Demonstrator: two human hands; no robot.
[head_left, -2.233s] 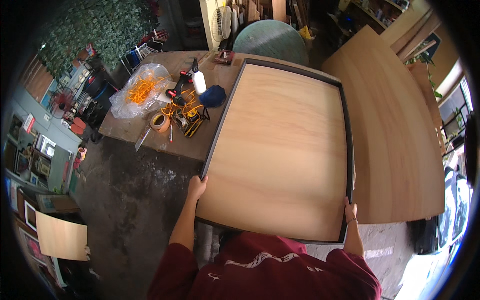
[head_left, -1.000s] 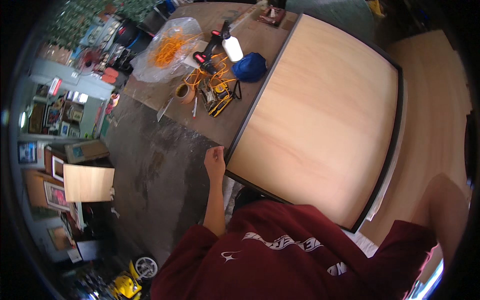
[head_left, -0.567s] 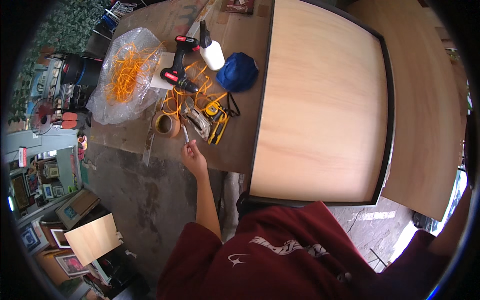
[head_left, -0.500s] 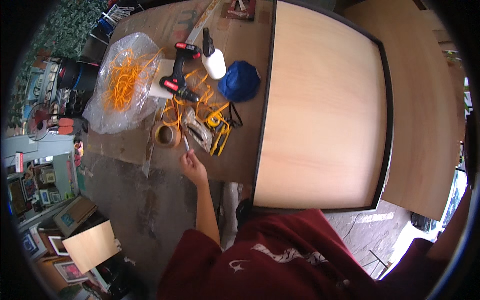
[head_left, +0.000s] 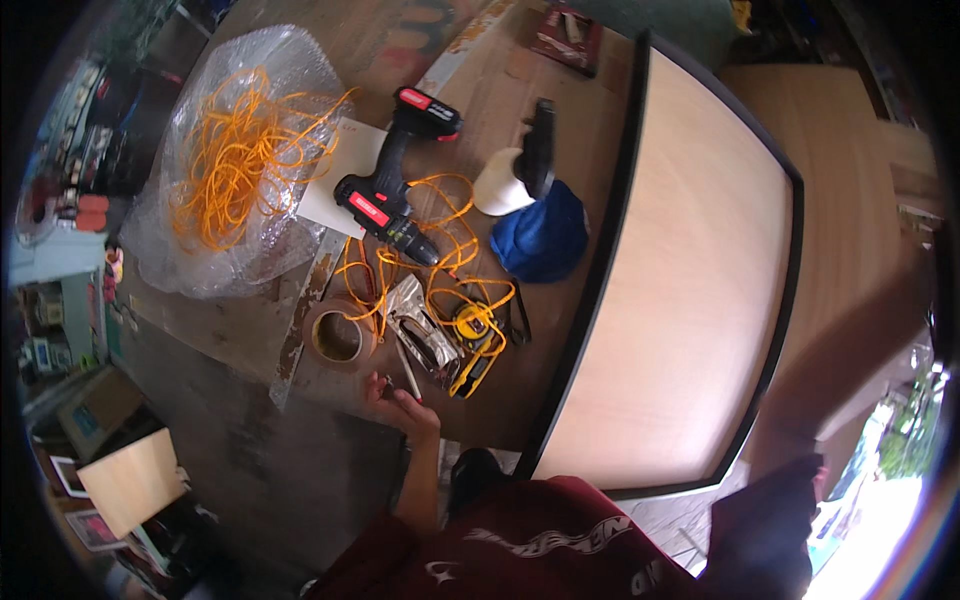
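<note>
Fingers (head_left: 408, 402) of left hand (head_left: 414, 418) apart, beside pen (head_left: 408, 371), near table edge (head_left: 465, 430), clear of frame (head_left: 588, 300)

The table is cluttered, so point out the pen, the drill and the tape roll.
Pen (head_left: 408, 371): head view, middle of its white barrel.
Drill (head_left: 393, 162): head view, its handle.
Tape roll (head_left: 368, 338): head view, its brown outer side.

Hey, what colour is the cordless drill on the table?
Mostly black with red parts; the drill shows best in the head view.

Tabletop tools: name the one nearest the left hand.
The slim white pen, directly beside the left hand; the silver staple gun, yellow tape measure and black-red drill lie farther away.
</note>
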